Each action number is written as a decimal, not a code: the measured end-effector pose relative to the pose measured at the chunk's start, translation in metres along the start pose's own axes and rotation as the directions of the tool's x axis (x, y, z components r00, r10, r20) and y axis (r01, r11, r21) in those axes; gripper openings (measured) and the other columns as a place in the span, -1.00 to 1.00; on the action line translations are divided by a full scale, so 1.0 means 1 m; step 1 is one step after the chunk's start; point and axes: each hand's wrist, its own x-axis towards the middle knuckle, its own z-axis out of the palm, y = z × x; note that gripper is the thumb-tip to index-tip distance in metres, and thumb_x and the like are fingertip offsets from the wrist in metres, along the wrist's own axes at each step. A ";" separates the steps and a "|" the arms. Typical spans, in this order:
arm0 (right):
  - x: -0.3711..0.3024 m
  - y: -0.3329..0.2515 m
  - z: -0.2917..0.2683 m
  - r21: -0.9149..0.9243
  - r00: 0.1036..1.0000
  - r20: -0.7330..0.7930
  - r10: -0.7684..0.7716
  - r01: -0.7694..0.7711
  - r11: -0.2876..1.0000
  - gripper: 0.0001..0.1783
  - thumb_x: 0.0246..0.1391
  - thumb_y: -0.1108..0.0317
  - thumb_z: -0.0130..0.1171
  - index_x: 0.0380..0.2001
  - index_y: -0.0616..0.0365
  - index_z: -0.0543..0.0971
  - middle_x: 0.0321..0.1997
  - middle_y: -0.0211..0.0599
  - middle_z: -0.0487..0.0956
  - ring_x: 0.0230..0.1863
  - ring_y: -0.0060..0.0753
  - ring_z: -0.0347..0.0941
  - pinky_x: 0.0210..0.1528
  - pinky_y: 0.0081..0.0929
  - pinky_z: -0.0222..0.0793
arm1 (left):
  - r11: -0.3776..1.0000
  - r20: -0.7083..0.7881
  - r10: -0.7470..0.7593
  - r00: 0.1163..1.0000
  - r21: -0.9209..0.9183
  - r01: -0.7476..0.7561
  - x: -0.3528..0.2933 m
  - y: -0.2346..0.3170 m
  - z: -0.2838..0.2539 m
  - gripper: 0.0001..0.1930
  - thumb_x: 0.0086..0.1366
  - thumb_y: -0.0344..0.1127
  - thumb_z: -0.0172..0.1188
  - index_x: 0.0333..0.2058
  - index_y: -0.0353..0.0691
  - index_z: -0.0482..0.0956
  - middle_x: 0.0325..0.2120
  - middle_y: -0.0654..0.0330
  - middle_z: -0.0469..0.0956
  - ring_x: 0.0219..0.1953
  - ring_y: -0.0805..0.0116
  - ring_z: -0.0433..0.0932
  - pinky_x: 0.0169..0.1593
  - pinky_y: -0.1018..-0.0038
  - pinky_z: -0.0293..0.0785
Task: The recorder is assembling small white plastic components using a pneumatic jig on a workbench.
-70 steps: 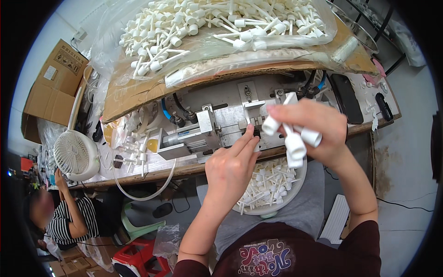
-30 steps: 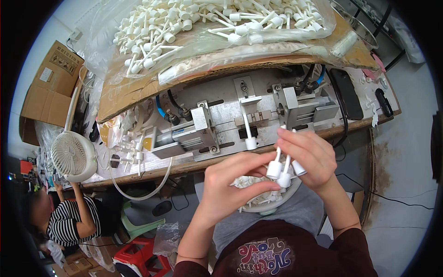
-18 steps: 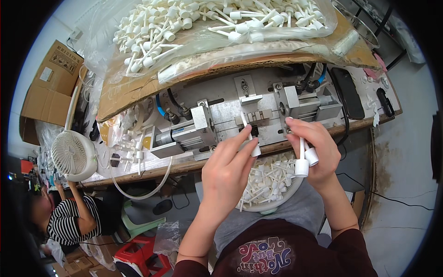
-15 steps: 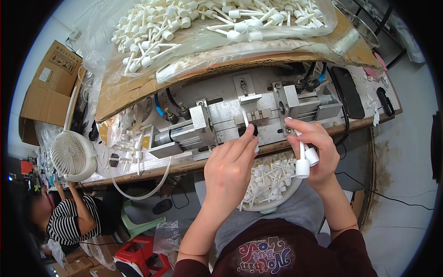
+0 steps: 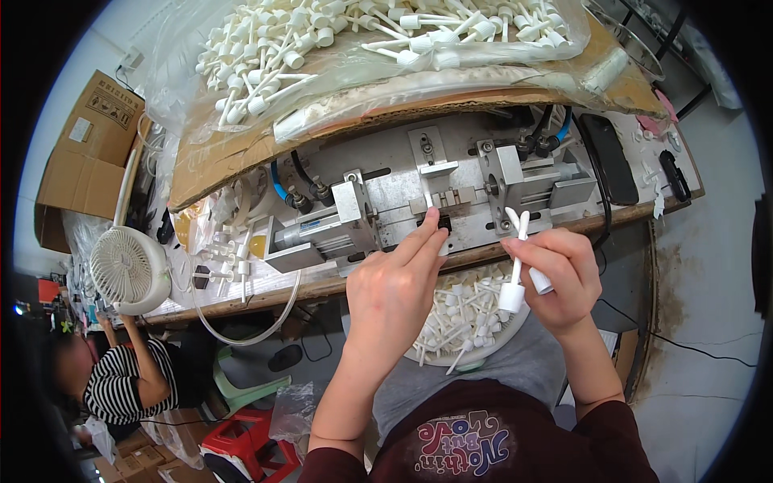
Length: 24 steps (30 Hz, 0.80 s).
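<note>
My left hand (image 5: 393, 288) reaches over the bench edge, index and middle fingertips together on a white stemmed cap (image 5: 430, 196). Its thin stem lies in a small metal clamp block (image 5: 456, 201), and most of its cap is hidden under the fingers. My right hand (image 5: 566, 279) is closed around two similar white stemmed caps (image 5: 511, 298), stems upward and ribbed caps downward. It hovers in front of the right cylinder (image 5: 555, 185) of the metal fixture. Below both hands, a round white basket (image 5: 506, 344) full of these caps rests on my lap.
Cardboard (image 5: 233, 165) above the fixture bears a heap of stemmed caps (image 5: 282, 44) in clear plastic. The left cylinder (image 5: 314, 233) has air hoses. A white fan (image 5: 129, 270) stands left; a black phone (image 5: 609, 161) lies right. Another person (image 5: 129, 382) sits far left.
My right hand has turned the held caps so their stems point up more. My left hand has moved slightly left and down, its fingertips still at the clamp block.
</note>
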 end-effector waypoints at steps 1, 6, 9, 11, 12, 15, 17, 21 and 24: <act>0.000 0.001 -0.001 -0.017 1.000 0.012 -0.019 0.019 1.000 -0.53 -0.37 0.57 0.38 -0.21 0.24 0.67 -0.29 -0.25 0.53 -0.37 -0.24 0.55 -0.39 -0.43 0.50 | 0.984 0.031 -0.042 0.999 -0.169 0.047 0.001 0.002 -0.003 -0.65 0.05 -0.40 0.44 -0.12 -0.18 0.70 -0.12 0.20 0.69 -0.43 0.34 0.64 -0.33 0.48 0.55; 0.003 -0.004 0.008 -0.006 0.989 0.044 -0.141 0.141 0.990 -0.58 -0.22 0.44 0.26 -0.18 0.35 0.65 -0.28 -0.21 0.55 -0.42 -0.27 0.55 -0.44 -0.43 0.49 | 0.721 -0.013 0.024 1.000 -0.692 -0.026 -0.007 0.026 -0.019 -0.57 -0.09 -0.48 0.53 -0.15 -0.27 0.71 -0.29 0.11 0.68 -0.33 0.36 0.67 -0.22 0.49 0.60; 0.009 -0.009 0.014 -0.017 0.989 0.028 -0.144 0.144 0.989 -0.60 -0.13 0.42 0.22 -0.15 0.35 0.66 -0.20 -0.13 0.61 -0.39 -0.28 0.60 -0.44 -0.48 0.50 | 0.805 -0.078 0.020 0.997 -0.590 -0.062 -0.009 0.027 -0.020 -0.64 -0.03 -0.51 0.50 -0.18 -0.29 0.71 -0.30 0.12 0.68 -0.32 0.33 0.66 -0.23 0.49 0.60; 0.015 -0.008 0.015 -0.014 0.993 0.007 -0.118 0.118 0.993 -0.62 -0.12 0.49 0.26 -0.14 0.34 0.66 -0.14 -0.06 0.66 -0.36 -0.26 0.62 -0.42 -0.48 0.51 | 0.870 -0.140 0.000 0.990 -0.488 -0.069 -0.012 0.022 -0.019 -0.66 0.00 -0.56 0.45 -0.17 -0.30 0.70 -0.25 0.12 0.67 -0.29 0.31 0.65 -0.24 0.47 0.59; 0.014 -0.005 0.015 -0.003 0.996 -0.009 -0.091 0.091 0.996 -0.62 -0.14 0.52 0.28 -0.14 0.34 0.66 -0.16 -0.06 0.66 -0.36 -0.26 0.63 -0.42 -0.48 0.51 | 0.913 -0.151 -0.008 0.988 -0.404 -0.055 -0.012 0.019 -0.017 -0.66 0.01 -0.56 0.45 -0.17 -0.31 0.69 -0.25 0.12 0.67 -0.28 0.30 0.65 -0.24 0.45 0.59; 0.011 -0.001 0.013 0.048 0.999 -0.051 0.016 -0.014 0.999 -0.62 -0.14 0.68 0.32 -0.15 0.31 0.65 -0.21 -0.08 0.68 -0.34 -0.23 0.64 -0.40 -0.46 0.53 | 0.991 -0.191 0.028 0.981 -0.123 -0.053 -0.007 0.011 -0.008 -0.68 0.02 -0.54 0.41 -0.17 -0.30 0.69 -0.18 0.15 0.67 -0.28 0.27 0.63 -0.25 0.42 0.58; 0.008 0.000 0.014 0.094 0.997 -0.069 0.028 -0.021 0.995 -0.64 -0.10 0.63 0.34 -0.14 0.33 0.64 -0.18 -0.06 0.68 -0.31 -0.19 0.64 -0.34 -0.44 0.54 | 0.995 -0.143 0.062 0.988 -0.067 -0.072 -0.006 0.005 0.000 -0.70 0.03 -0.52 0.40 -0.19 -0.28 0.69 -0.13 0.16 0.67 -0.30 0.27 0.63 -0.26 0.42 0.57; 0.009 -0.009 0.005 0.206 0.993 -0.007 0.118 -0.114 0.972 -0.60 -0.02 0.50 0.38 -0.07 0.39 0.60 -0.08 0.02 0.65 -0.16 -0.10 0.64 -0.15 -0.38 0.57 | 0.996 -0.075 0.086 0.993 0.031 -0.084 -0.002 0.005 0.005 -0.74 0.06 -0.47 0.39 -0.22 -0.25 0.70 -0.06 0.17 0.67 -0.37 0.27 0.63 -0.30 0.43 0.54; 0.011 -0.012 -0.003 0.286 0.985 0.045 0.167 -0.173 0.942 -0.51 -0.01 0.43 0.39 0.00 0.43 0.56 0.02 0.10 0.61 -0.01 -0.04 0.60 0.00 -0.31 0.54 | 0.996 -0.042 0.064 0.997 0.059 -0.061 0.004 0.004 0.003 -0.76 0.08 -0.42 0.39 -0.22 -0.22 0.71 -0.07 0.21 0.68 -0.45 0.28 0.62 -0.35 0.43 0.52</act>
